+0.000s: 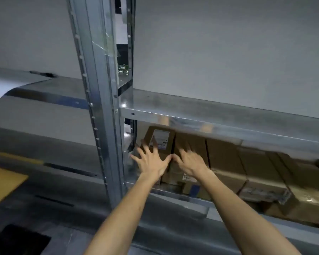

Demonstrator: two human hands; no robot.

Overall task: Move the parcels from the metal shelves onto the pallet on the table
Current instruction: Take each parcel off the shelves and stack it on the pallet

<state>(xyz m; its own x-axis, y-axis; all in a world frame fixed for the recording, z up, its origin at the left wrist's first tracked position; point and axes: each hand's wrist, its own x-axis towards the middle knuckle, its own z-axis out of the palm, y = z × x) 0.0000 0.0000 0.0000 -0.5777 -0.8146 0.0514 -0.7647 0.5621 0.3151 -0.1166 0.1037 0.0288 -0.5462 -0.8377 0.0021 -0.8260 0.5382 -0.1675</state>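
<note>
A brown cardboard parcel (pixel 159 138) with a white label stands at the left end of the lower metal shelf (pixel 173 193). More brown parcels (pixel 226 159) sit in a row to its right, stacked in layers. My left hand (pixel 151 161) is stretched out in front of the labelled parcel, fingers spread, holding nothing. My right hand (pixel 191 162) reaches beside it, fingers spread over the neighbouring parcel; whether either hand touches the cardboard is blurred. No pallet is in view.
An upper metal shelf (pixel 219 115) juts out just above the parcels. A steel upright post (pixel 101 107) stands left of my hands. A yellow-brown board (pixel 4 183) lies at the far left, and a dark opening (pixel 17 242) shows at bottom left.
</note>
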